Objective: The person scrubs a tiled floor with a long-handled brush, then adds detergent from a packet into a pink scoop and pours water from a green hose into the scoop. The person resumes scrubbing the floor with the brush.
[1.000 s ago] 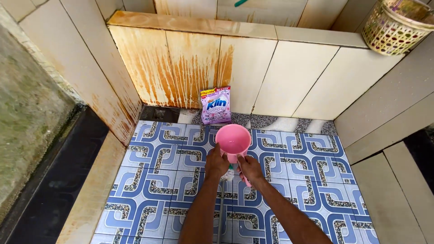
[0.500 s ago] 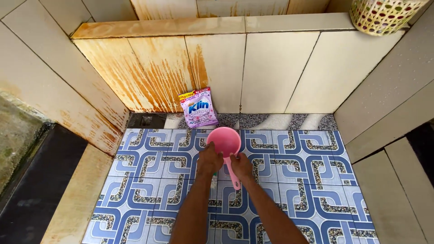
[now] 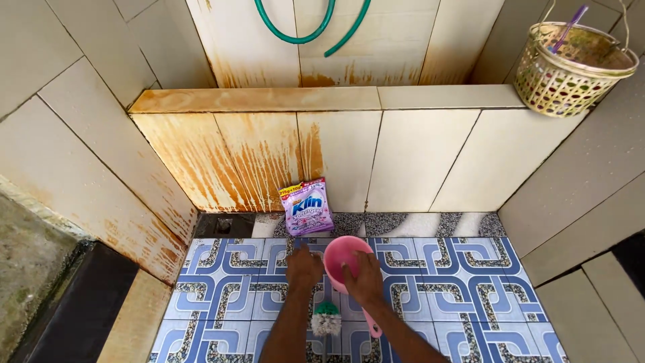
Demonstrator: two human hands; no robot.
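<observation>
Pink dipper [image 3: 344,259] on blue patterned floor tiles [image 3: 437,296], just before purple detergent pouch [image 3: 307,206]. Right hand [image 3: 365,280] now over dipper rim, fingers curled; grip unclear. Left hand [image 3: 304,269] beside it, closure unclear. Brush [image 3: 327,319] newly visible below.

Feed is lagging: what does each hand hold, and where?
Right hand grips the pink dipper at its rim. Left hand seems to hold the brush by its hidden handle.

One pink dipper [image 3: 344,259], one brush [image 3: 327,320], one pouch [image 3: 307,207], one basket [image 3: 571,70], one hose [image 3: 310,25].
</observation>
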